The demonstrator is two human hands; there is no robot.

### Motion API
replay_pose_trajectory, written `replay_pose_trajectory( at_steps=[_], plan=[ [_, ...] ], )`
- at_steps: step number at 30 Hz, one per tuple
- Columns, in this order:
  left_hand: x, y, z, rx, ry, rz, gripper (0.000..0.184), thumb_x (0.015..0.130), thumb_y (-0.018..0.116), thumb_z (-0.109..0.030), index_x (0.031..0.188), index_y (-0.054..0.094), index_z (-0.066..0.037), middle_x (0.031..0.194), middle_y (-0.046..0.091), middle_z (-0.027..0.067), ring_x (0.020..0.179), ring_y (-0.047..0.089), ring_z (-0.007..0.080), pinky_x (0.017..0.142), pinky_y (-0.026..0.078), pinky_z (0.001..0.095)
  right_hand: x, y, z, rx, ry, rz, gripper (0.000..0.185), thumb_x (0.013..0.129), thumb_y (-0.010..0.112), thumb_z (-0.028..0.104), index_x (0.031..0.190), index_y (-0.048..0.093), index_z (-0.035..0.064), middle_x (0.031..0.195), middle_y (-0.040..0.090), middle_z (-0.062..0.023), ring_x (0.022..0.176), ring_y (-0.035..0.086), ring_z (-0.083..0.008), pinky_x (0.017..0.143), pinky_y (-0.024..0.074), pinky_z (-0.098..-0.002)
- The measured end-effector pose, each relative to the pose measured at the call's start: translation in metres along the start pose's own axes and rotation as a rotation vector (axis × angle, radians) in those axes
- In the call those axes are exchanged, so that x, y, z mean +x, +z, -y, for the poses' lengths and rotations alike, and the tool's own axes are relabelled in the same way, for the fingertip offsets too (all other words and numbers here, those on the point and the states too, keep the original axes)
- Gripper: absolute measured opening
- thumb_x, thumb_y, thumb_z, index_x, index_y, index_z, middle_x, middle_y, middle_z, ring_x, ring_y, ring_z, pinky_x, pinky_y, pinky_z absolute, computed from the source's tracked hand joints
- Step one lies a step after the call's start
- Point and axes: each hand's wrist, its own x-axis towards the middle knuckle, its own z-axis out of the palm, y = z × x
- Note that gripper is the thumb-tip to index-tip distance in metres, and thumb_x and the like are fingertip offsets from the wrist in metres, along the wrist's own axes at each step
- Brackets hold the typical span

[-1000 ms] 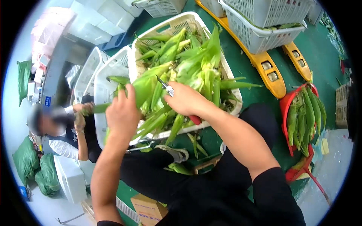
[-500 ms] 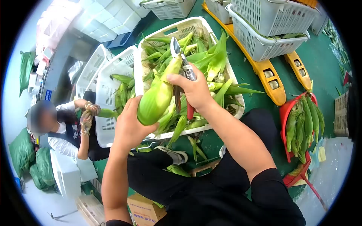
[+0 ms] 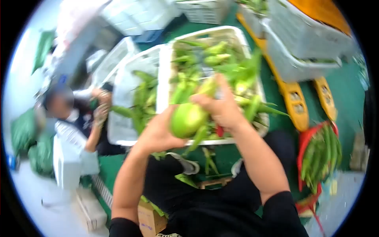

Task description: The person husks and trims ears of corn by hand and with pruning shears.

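Observation:
An ear of corn in its green husk (image 3: 188, 120) is in front of me, its rounded end toward me. My left hand (image 3: 158, 130) is wrapped round its lower left side. My right hand (image 3: 223, 108) grips pruning shears (image 3: 220, 130), whose red handle shows below the fingers; the blades are blurred. The right thumb presses on the upper part of the corn. Both hands are over the near part of a white crate (image 3: 163, 93) full of green husks and leaves.
Left of it stands a white bin (image 3: 122, 122) with more corn. A co-worker's gloved hands (image 3: 101, 110) are beside that bin. A yellow pallet jack (image 3: 297, 112) carries stacked crates (image 3: 300, 69). A red basket (image 3: 301, 158) of corn stands at the right.
The view has shifted, so the surroundings appear further right and lower. The corn has tipped, with its rounded end turned more toward me. Both hands keep their hold.

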Motion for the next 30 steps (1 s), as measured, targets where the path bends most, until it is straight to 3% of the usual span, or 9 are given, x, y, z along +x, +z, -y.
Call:
replay_pose_trajectory(
  at_steps=[3,8,9,13,21,24,27,28,30],
  plan=[
    [-0.007,-0.005,0.006,-0.03,0.267,-0.062,0.098,0.063,0.082,-0.025,0.148,0.036,-0.008,0.121,0.06,0.0179,0.111,0.062,0.0306,0.095,0.049,0.0407,-0.003,0.006,0.009,0.388,0.195,0.025,0.037,0.091,0.063,0.035,0.108,0.061,0.002,0.092,0.066,-0.0084,0.083,0.068,-0.0188,0.078,0.0566,-0.035],
    [-0.017,0.035,-0.01,0.288,0.172,-0.469,0.105,0.059,0.09,-0.04,0.145,0.039,-0.008,0.129,0.052,0.02,0.111,0.056,0.0426,0.093,0.05,0.0447,-0.007,0.012,0.031,0.704,0.357,-0.231,0.031,0.09,0.064,0.036,0.103,0.061,0.0073,0.086,0.067,-0.0061,0.078,0.067,-0.02,0.074,0.0565,-0.0337],
    [-0.015,0.043,-0.006,0.173,0.06,-0.403,0.108,0.055,0.094,-0.042,0.142,0.041,-0.007,0.131,0.051,0.0164,0.118,0.055,0.0367,0.098,0.047,0.0414,-0.01,0.011,0.031,0.686,0.365,-0.229,0.031,0.09,0.064,0.035,0.104,0.061,0.0072,0.086,0.067,-0.0062,0.077,0.067,-0.0199,0.074,0.0565,-0.0335],
    [-0.005,0.082,0.039,-0.453,0.31,-0.362,0.112,0.052,0.099,-0.034,0.143,0.04,-0.006,0.133,0.048,0.0073,0.127,0.045,0.0204,0.108,0.035,0.0347,-0.02,0.015,0.033,0.633,0.355,-0.237,0.033,0.09,0.064,0.034,0.108,0.06,0.0066,0.086,0.067,-0.0065,0.076,0.067,-0.0197,0.073,0.0562,-0.0329],
    [0.001,0.146,0.041,-1.187,0.177,-0.346,0.122,0.056,0.095,-0.049,0.149,0.031,0.0,0.139,0.047,0.0091,0.131,0.042,0.0226,0.111,0.034,0.0377,-0.019,0.018,0.03,0.661,0.428,-0.191,0.027,0.091,0.063,0.035,0.102,0.063,0.0105,0.087,0.069,-0.0025,0.076,0.068,-0.0162,0.071,0.0571,-0.0315],
    [-0.001,0.126,0.049,-1.128,0.162,-0.21,0.123,0.05,0.099,-0.039,0.147,0.033,-0.002,0.137,0.052,0.0111,0.125,0.052,0.0253,0.105,0.044,0.0409,-0.019,0.016,0.029,0.661,0.52,-0.253,0.023,0.087,0.066,0.036,0.085,0.06,0.0139,0.066,0.059,0.0015,0.055,0.056,-0.0121,0.052,0.0483,-0.0272],
    [-0.007,0.057,0.025,-0.049,0.277,-0.401,0.11,0.051,0.099,-0.035,0.141,0.044,0.0,0.126,0.061,0.0177,0.116,0.061,0.0253,0.1,0.048,0.0383,-0.009,0.001,0.028,0.713,0.595,-0.238,0.026,0.088,0.063,0.035,0.075,0.057,0.0128,0.057,0.052,0.001,0.047,0.05,-0.0115,0.047,0.0442,-0.026],
    [-0.01,0.042,0.032,0.026,0.394,-0.423,0.11,0.052,0.099,-0.036,0.141,0.045,0.0,0.127,0.06,0.0162,0.116,0.062,0.0253,0.099,0.05,0.0389,-0.009,0.006,0.036,0.714,0.625,-0.29,0.027,0.089,0.062,0.034,0.074,0.057,0.0121,0.057,0.052,0.0009,0.047,0.049,-0.0113,0.047,0.0438,-0.0256],
    [-0.002,0.059,0.049,-0.424,0.493,-0.422,0.112,0.054,0.097,-0.039,0.143,0.039,-0.002,0.133,0.058,0.0151,0.121,0.058,0.027,0.099,0.05,0.0359,-0.014,0.014,0.037,0.881,0.471,-0.066,0.022,0.09,0.062,0.03,0.083,0.058,0.0102,0.063,0.056,-0.0006,0.047,0.048,-0.0107,0.048,0.0435,-0.025]
  ],
)
